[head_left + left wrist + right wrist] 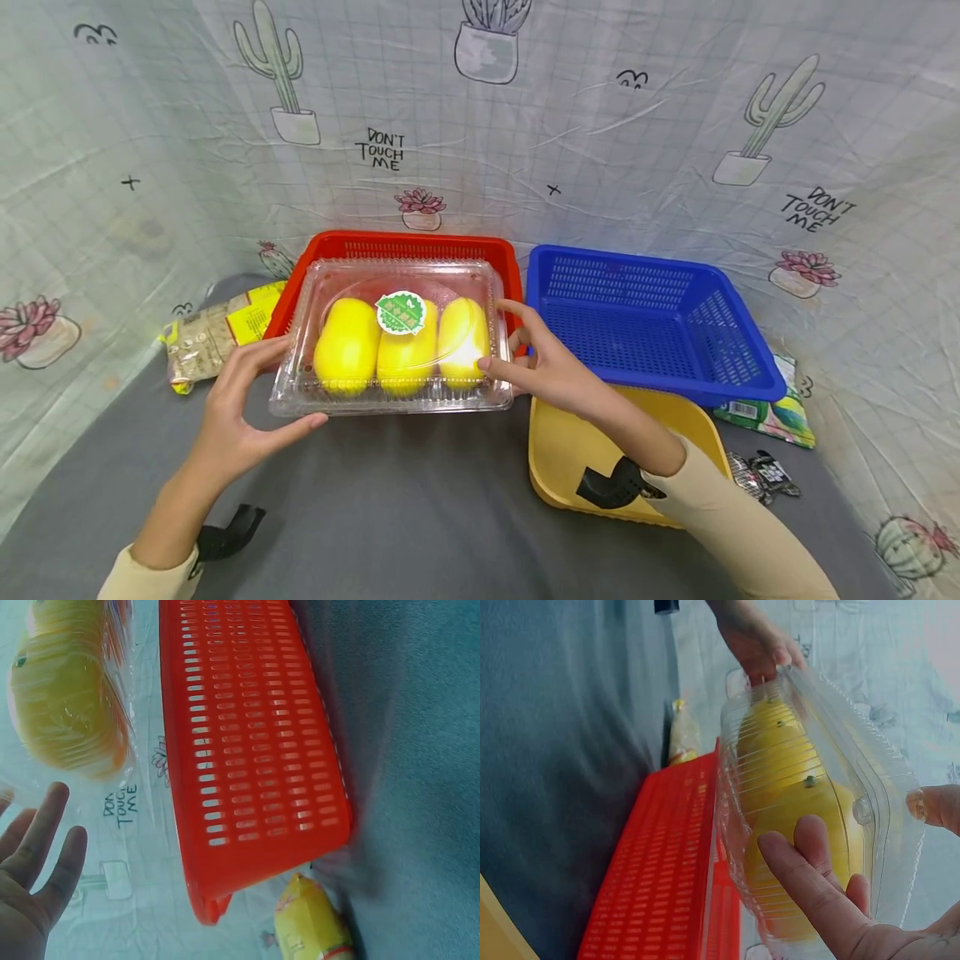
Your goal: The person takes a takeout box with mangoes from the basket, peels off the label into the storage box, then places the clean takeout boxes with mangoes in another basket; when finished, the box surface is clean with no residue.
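Where the scene ends at the back: a pale curtain (pixel 555 154), creased, printed with grid lines, potted cacti and "DON'T TOUCH ME" lettering.
Tabletop (pixel 427 508): grey, extending beneath baskets, basin and packets.
Blue basket (pixel 637 329): rectangular, with perforated walls, on the right in the head view.
Red basket (pixel 259 750): slotted sides, just beside the blue one; partly hidden in the head view by the box.
Yellow basin (pixel 557 442): rounded corners, nearer the person, partly covered by the right forearm.
Clear box (pixel 397 406): lidded and ridged, held tilted above the red basket, between both hands.
Right hand (pixel 547 367): grip clamped on the box's right end, thumb on the lid, fingers at the ridged underside.
Left hand (pixel 236 412): grip clamped on the box's left end, thumb at the near corner, fingers along the side.
Left packet (pixel 201 343): see-through with yellow parts and beige contents, beside the red basket.
Green packet (pixel 776 412): partly behind the blue basket.
Yellow fruits (pixel 408 362): three, oblong, side by side inside the box.
Dark packets (pixel 768 477): small, right of the basin.
Round sticker (pixel 401 312): green and white, on the lid above the middle fruit.
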A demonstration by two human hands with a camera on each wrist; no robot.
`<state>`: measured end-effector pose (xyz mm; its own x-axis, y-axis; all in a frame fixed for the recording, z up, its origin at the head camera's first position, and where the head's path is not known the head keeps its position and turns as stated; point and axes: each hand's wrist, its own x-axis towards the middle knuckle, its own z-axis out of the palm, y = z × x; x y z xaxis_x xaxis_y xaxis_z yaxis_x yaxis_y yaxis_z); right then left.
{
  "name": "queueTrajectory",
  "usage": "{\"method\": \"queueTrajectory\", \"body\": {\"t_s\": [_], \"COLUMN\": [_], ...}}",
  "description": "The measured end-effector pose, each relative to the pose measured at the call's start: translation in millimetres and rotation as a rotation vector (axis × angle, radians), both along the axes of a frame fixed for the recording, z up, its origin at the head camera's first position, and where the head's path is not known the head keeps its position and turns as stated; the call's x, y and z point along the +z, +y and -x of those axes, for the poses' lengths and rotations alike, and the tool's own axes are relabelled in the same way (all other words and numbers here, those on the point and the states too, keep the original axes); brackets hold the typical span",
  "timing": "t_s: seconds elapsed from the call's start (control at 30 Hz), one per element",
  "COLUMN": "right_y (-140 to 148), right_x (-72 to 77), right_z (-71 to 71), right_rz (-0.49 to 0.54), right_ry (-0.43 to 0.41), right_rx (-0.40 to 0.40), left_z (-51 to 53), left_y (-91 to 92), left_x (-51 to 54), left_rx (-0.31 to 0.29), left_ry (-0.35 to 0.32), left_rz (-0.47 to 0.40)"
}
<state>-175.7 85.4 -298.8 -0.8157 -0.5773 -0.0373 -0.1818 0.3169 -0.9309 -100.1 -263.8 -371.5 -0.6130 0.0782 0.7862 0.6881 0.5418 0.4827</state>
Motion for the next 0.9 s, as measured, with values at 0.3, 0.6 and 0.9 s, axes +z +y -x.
{"method": "queueTrajectory", "body": {"t_s": [0.3,0.6,0.9], "right_y": [4,6,7], "right_x": [-7.1,-17.1,-26.8], "right_z": [-19.4,-46.7,-68.7], "right_rz": [0.041,0.107,0.168], "right_ry": [-0.003,-0.040,-0.053], "right_rx": [0.036,0.044,0.023], "left_z": [-12.5,-29.4,-36.5], "left_y": [-5.1,-3.2,-1.7], "left_x": [-0.5,-6.7,-7.8], "left_rx": [-0.070,-0.130,-0.204], "left_ry": [-0.004,0.027,0.039], "left_rz": [-0.007,-0.032,-0.064]}}
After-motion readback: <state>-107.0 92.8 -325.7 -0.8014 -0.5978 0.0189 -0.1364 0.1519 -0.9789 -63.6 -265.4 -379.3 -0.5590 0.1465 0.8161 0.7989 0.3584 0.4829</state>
